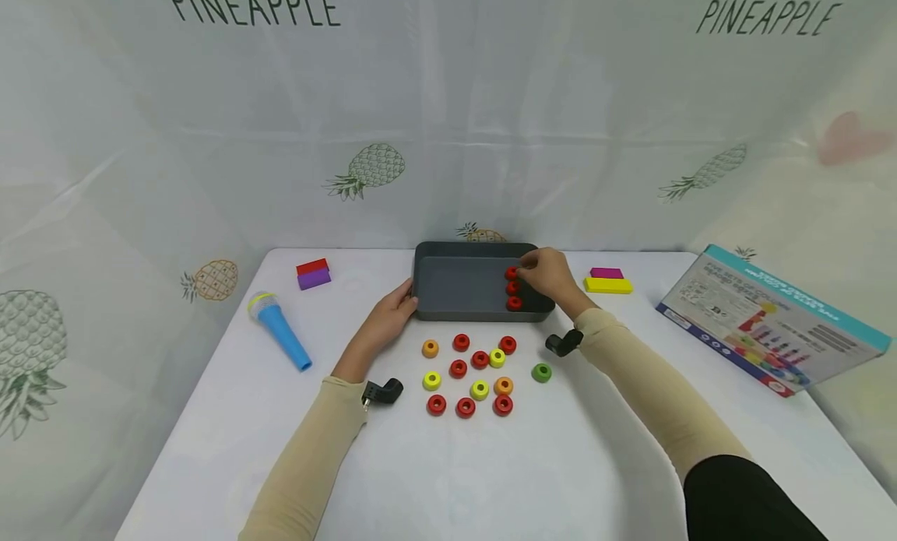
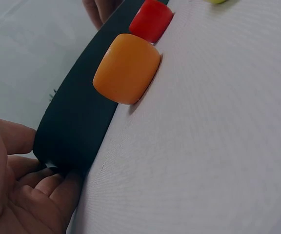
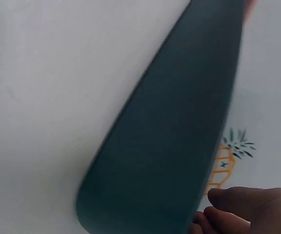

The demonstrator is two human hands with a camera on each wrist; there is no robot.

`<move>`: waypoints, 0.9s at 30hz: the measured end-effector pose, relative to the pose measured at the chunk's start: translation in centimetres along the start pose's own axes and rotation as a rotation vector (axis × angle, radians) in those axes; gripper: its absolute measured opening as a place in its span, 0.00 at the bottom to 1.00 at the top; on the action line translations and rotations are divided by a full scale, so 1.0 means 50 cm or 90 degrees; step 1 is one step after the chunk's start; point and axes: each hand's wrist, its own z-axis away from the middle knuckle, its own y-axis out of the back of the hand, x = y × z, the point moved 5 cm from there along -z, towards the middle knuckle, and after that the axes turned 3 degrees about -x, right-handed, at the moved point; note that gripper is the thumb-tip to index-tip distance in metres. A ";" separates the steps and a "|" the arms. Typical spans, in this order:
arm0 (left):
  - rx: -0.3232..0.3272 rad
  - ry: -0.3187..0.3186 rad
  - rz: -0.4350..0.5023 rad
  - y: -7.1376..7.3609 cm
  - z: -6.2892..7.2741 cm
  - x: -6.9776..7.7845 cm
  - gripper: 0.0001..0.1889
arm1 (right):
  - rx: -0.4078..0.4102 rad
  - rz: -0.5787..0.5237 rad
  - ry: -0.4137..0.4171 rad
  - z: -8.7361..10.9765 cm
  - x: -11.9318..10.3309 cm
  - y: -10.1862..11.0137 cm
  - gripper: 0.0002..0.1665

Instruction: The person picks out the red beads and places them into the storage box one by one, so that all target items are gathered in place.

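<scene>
A dark grey tray [image 1: 459, 284] lies at the back of the white table. My left hand [image 1: 388, 315] grips its near left corner, thumb on the rim and fingers curled at the outer wall in the left wrist view. Inside, along the right side, two red rings [image 1: 514, 295] and a farther red ring [image 1: 511, 273] form a column. My right hand [image 1: 550, 276] reaches over the right wall and pinches that farthest ring at its right side. The tray wall [image 3: 160, 136] hides its fingertips in the right wrist view. An orange ring [image 2: 127, 69] stands before the tray.
Several loose red, yellow, orange and green rings [image 1: 541, 372] are scattered in front of the tray. A blue toy microphone [image 1: 283, 335] and red and purple blocks [image 1: 313, 274] are at left. Yellow and magenta blocks [image 1: 607, 285] and a picture box [image 1: 771, 319] are at right.
</scene>
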 end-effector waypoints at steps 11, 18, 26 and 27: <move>-0.007 0.003 -0.001 0.000 -0.004 -0.003 0.31 | 0.006 -0.038 0.000 0.090 -0.016 0.025 0.22; -0.010 0.008 -0.006 0.001 -0.005 -0.002 0.32 | 0.006 -0.082 0.039 0.166 -0.037 0.018 0.21; -0.005 0.006 0.003 0.001 -0.004 0.002 0.31 | -0.044 -0.129 0.068 0.224 -0.032 -0.043 0.20; -0.006 0.005 0.004 -0.001 -0.004 0.002 0.31 | -0.052 -0.133 0.065 0.228 -0.029 -0.051 0.20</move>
